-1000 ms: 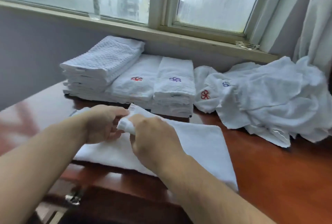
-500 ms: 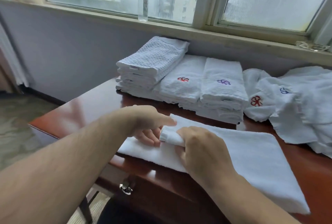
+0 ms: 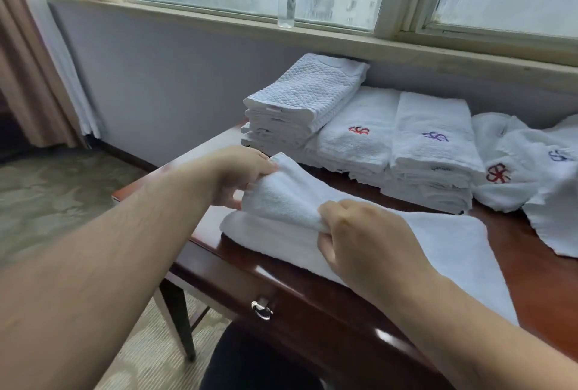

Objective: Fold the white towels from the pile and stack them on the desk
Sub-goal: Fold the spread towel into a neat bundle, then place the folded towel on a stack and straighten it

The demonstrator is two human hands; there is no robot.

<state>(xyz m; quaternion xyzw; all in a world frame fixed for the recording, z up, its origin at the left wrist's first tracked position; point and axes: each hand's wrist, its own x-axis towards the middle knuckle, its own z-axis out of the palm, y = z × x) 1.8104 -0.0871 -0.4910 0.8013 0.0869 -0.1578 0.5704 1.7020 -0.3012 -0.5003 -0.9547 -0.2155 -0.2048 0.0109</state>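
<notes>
Across the near half of the dark wooden surface (image 3: 531, 271) lies the towel being folded (image 3: 444, 252), a white terry rectangle that runs from the left corner toward the right and slightly overhangs the front edge. Behind it, against the wall, sit the folded stacks (image 3: 359, 136), and at the far right the unfolded pile (image 3: 538, 177) slumps in loose creases. Cloth like this looks light, soft and limp: it should drape wherever it is unsupported, sag between two holds, and cling a little to itself because of the nap. Nothing about it seems fragile or slippery. The best holds are likely the two corners of one short edge, kept taut so the edge travels straight. The left end is lifted and doubled over. The left hand (image 3: 237, 174) pinches the far corner of that raised end, its fingers (image 3: 266, 167) closed on the hem. The right hand (image 3: 369, 242) grips the near corner, fingers curled round the cloth.
</notes>
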